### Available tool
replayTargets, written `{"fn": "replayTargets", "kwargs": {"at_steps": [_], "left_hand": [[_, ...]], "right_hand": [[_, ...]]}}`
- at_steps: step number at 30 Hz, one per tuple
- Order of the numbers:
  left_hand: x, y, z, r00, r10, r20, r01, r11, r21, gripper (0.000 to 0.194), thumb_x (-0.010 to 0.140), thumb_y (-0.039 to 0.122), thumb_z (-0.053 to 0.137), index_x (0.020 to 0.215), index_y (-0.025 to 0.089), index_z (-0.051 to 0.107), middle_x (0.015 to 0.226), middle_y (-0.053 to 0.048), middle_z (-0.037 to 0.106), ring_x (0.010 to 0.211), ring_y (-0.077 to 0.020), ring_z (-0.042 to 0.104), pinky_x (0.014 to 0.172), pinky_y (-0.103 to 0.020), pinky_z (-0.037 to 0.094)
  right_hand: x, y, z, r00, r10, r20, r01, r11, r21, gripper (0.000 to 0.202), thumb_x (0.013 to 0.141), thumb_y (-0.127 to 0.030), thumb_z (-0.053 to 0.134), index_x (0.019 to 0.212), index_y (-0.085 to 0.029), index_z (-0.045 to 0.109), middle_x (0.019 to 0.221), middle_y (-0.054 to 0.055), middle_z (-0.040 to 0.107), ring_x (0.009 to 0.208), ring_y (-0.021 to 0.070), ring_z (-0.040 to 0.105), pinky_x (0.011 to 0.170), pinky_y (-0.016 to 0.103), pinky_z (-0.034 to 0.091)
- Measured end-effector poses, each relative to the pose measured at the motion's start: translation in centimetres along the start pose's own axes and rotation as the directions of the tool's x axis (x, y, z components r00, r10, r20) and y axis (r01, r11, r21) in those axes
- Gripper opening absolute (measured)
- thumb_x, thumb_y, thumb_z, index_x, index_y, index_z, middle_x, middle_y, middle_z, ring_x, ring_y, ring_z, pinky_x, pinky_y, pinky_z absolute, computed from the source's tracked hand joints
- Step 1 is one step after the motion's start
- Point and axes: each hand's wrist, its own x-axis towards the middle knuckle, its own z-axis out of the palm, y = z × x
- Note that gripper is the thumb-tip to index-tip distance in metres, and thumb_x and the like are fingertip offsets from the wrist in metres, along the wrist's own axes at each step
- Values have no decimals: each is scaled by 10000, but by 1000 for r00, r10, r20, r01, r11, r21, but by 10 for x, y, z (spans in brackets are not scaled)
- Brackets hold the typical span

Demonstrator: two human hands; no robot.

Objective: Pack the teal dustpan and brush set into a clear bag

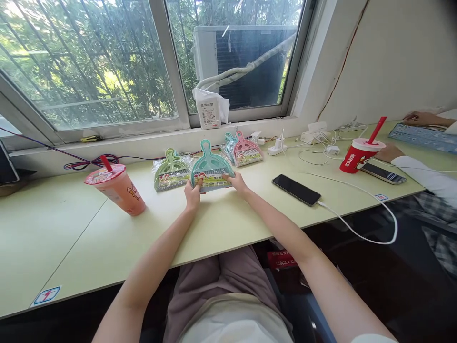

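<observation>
A teal mini dustpan and brush set [210, 164], in clear wrap with a printed label, is held upright at the middle of the table, handle up. My left hand [193, 193] grips its lower left edge, thumb on the label. On the lower right edge, my right hand [237, 183] grips it the same way. Close behind on the left lies a wrapped green dustpan set [171, 172]. To the back right, a pink dustpan set [246, 150] partly covers another teal set [230, 140].
A tilted-looking pink drink cup [119, 188] stands left. Right are a black phone [296, 189] on a white cable, chargers [277, 146], a red cup [361, 156] and a second phone [383, 171]. Another person's arm [421, 166] rests there. A white box [210, 112] sits on the windowsill.
</observation>
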Motion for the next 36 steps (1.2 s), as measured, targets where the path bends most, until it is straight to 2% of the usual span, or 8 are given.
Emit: {"fn": "replayTargets", "kwargs": {"at_steps": [12,15,18,20,24,31,36], "left_hand": [[1,-7,4,999,-37,8,38,998,-40,293,777,355,734,914,145,582,875,-51,654,645,-137,630,479,-255,575],[0,-8,4,999,-31,-8,30,999,-35,287,829,394,692,940,152,585,905,-53,663,686,-144,645,524,-269,602],[1,-10,3,999,-34,-32,33,999,-28,259,871,402,647,937,160,583,900,-53,660,704,-152,653,574,-295,619],[1,-12,2,999,-31,-35,30,999,-25,254,876,402,643,940,164,582,902,-54,662,722,-161,661,598,-313,628],[0,-15,3,1000,-17,-8,17,1000,-24,279,879,428,640,953,166,578,932,-60,676,754,-166,669,611,-319,639],[-2,-12,6,1000,-4,21,5,998,-58,282,875,424,628,978,170,560,989,-80,666,749,-191,695,592,-351,633],[-1,-12,5,1000,12,28,-11,999,-37,358,848,495,648,977,172,563,978,-87,671,736,-209,701,549,-350,623]], "right_hand": [[3,5,-4,998,53,-19,-54,997,-51,341,736,-360,826,935,-149,646,922,69,727,770,187,691,529,272,606],[4,3,-9,998,41,51,-37,996,-79,414,725,-427,834,971,-153,645,982,93,733,848,218,704,569,294,629],[3,-2,-14,990,-10,142,25,994,-108,545,709,-506,833,1107,-193,630,1130,107,712,1005,259,690,588,294,644],[2,-5,-16,988,-25,151,48,988,-149,624,688,-519,844,1177,-212,607,1181,110,692,1055,278,676,607,318,656],[1,-4,-15,993,-16,115,35,986,-163,617,673,-523,849,1138,-197,609,1098,111,704,983,278,687,656,382,661],[2,-1,-13,992,-43,115,53,995,-88,568,663,-554,818,1048,-187,617,967,75,697,879,235,664,683,399,640],[1,-4,-13,993,-47,103,54,996,-66,571,652,-566,806,1046,-194,626,901,51,678,836,220,644,675,401,629]]}}
